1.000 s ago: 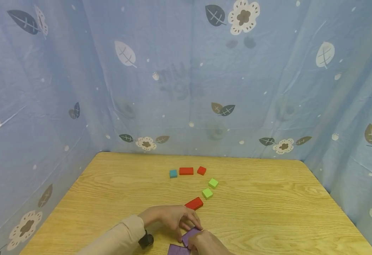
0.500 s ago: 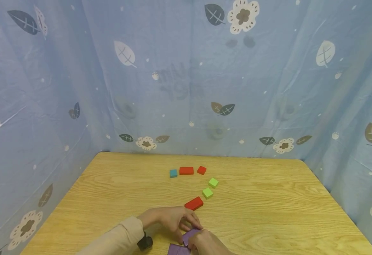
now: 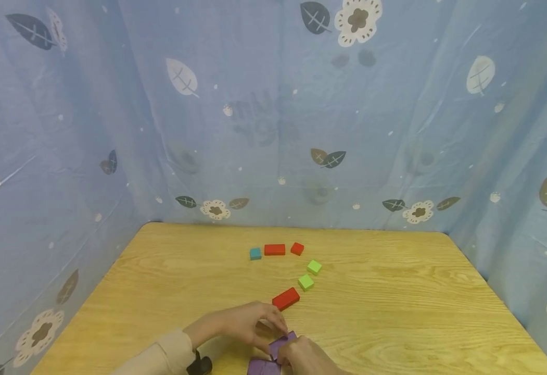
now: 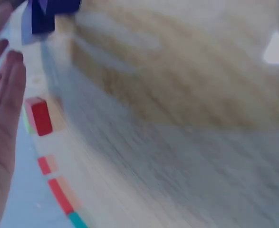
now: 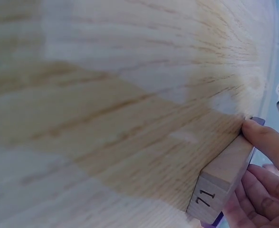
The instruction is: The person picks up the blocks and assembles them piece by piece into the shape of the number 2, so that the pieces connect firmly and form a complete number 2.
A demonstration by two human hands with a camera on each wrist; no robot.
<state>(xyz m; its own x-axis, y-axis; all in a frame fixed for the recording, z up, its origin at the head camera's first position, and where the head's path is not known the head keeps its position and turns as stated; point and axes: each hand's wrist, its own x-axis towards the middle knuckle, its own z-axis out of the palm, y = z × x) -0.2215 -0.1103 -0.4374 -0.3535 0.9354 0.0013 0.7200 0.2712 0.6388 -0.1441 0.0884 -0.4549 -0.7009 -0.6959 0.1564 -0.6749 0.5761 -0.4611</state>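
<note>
A flat purple block is between my hands near the table's front edge. My right hand pinches it; in the right wrist view the fingers grip a block with bare wooden sides, the number 71 and a purple face. Just beside it lies a second purple block, cut off by the frame's lower edge. My left hand arches over the held block's left end, thumb and fingers spread near it. In the left wrist view its fingers look straight, beside the purple blocks.
Ahead of my hands, a long red block, two green blocks, a small red block, another long red block and a blue block form a curve on the wooden table. A patterned curtain encloses the table.
My left hand has drawn slightly to the left, uncovering more of the purple block's far corner. The right hand stays on the block. The other blocks keep their places.
</note>
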